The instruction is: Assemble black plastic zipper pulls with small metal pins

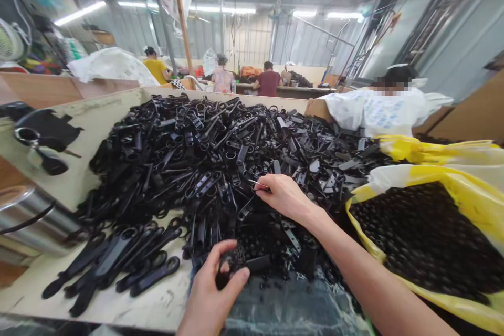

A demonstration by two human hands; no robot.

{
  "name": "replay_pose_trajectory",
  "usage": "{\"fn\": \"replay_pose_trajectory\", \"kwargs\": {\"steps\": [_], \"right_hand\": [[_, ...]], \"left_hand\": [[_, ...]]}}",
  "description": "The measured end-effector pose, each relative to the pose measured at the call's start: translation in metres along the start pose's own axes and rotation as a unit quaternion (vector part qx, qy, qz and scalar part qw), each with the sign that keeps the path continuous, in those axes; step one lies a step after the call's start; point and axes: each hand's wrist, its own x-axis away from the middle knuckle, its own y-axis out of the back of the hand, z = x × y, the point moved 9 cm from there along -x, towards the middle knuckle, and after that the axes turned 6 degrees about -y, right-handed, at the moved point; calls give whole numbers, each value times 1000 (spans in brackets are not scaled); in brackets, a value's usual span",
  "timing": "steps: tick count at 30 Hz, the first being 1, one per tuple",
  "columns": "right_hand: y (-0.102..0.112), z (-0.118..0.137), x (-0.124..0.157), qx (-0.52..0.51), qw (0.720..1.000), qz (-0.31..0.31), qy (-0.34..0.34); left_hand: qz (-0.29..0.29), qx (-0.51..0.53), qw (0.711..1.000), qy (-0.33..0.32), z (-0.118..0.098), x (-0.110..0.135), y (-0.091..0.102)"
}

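My right hand (281,194) reaches over the heap of black plastic parts (177,142), its thumb and forefinger pinched on a thin shiny metal piece (255,182). The piece is too small to name exactly. Nearer to me, my left hand (214,286) curves beside small black pieces (252,244), its thumb and forefinger apart. I see no part clearly gripped in it. Below the hands lies a dark, glossy sheet (291,307) with small parts scattered along its far edge. Left of my left hand, several long black handle-shaped parts with ring ends (114,257) lie on the pale tabletop (169,294).
On the right stands a yellow-and-white sack (362,220) full of small black pieces. A steel flask (35,220) and a key ring with keys (43,152) are at the left. Board walls edge the table. Several people (268,80) sit farther back.
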Motion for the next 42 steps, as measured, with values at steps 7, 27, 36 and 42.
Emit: {"fn": "replay_pose_trajectory", "kwargs": {"steps": [7, 27, 36, 42], "right_hand": [[23, 20, -15, -76, 995, -60, 10], [11, 51, -44, -261, 961, -85, 37], [-9, 48, -42, -253, 966, -40, 31], [-34, 26, -33, -274, 960, -28, -58]], "left_hand": [[-24, -399, 905, -145, -86, -69, -19], [10, 175, 983, -47, -83, -106, 15], [83, 423, 891, 141, -84, -109, 25], [16, 500, 855, 137, -80, -106, 32]]}}
